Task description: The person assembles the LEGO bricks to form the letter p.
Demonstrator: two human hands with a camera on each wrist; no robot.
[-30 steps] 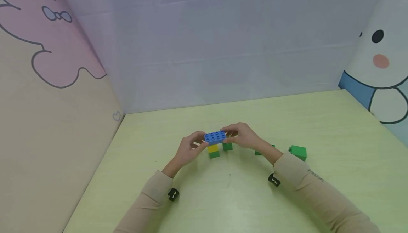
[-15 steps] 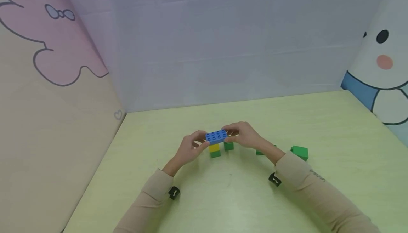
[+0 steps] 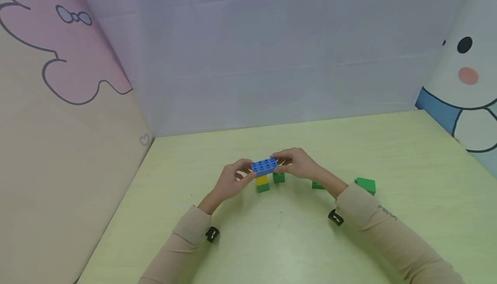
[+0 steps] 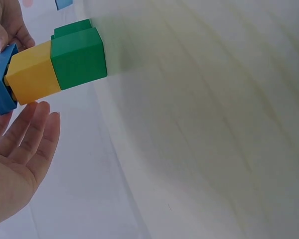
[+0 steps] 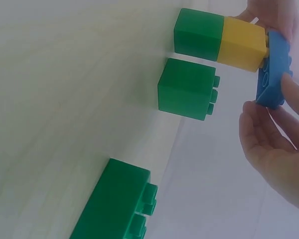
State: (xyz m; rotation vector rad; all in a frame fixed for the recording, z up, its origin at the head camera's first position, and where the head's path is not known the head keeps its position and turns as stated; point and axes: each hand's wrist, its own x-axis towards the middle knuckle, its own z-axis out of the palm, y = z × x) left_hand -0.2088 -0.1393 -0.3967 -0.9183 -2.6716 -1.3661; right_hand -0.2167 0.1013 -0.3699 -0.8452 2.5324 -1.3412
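Note:
A blue building block (image 3: pixel 265 167) with two rows of studs sits across the top of a yellow block (image 5: pixel 243 44), slightly tilted, with yellow studs showing in a narrow gap. Under the yellow block stands a green block (image 4: pixel 78 59) on the table. My left hand (image 3: pixel 232 180) holds the blue block's left end between thumb and fingers. At its other end, my right hand (image 3: pixel 298 163) pinches it with thumb and fingertips. Beside the stack, under the blue block's overhanging right end, stands another green block (image 5: pixel 187 89), apart from it.
A longer green block (image 5: pixel 114 201) lies partly behind my right forearm in the head view. Farther right, another green block (image 3: pixel 366 185) rests on its side by the sleeve. The pale table (image 3: pixel 272 241) meets a grey back wall (image 3: pixel 272 59) and printed side walls.
Both hands and the blue block stay almost in place over the stack. The head view has shifted slightly, moving everything a little in the picture.

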